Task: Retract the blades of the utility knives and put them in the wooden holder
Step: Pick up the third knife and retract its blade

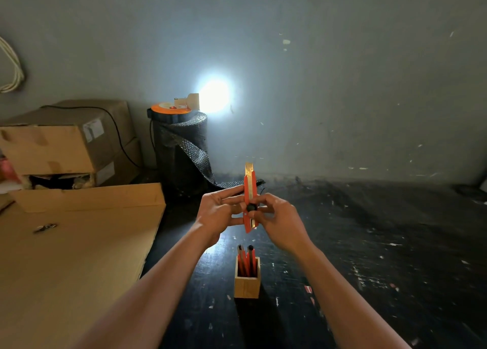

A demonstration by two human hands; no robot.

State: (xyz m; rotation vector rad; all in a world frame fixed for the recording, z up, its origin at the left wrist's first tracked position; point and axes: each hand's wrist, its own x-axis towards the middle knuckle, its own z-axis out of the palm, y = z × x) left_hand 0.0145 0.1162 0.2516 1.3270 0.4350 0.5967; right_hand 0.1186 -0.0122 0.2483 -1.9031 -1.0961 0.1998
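An orange utility knife [249, 188] is held upright in the air, its metal blade sticking out a short way at the top. My left hand [218, 211] grips its body from the left. My right hand [279, 217] holds it from the right, with fingers at the black slider knob on the handle. Below them, a small square wooden holder [247, 283] stands on the dark floor. Two orange utility knives [246, 260] stand inside it, ends up.
A large flat cardboard sheet [73, 256] covers the left. Stacked cardboard boxes [66, 143] stand at the back left. A black bubble-wrap roll [181, 148] with an orange reel and a bright lamp [213, 96] on top stands by the wall. The dark floor [382, 243] spreads right.
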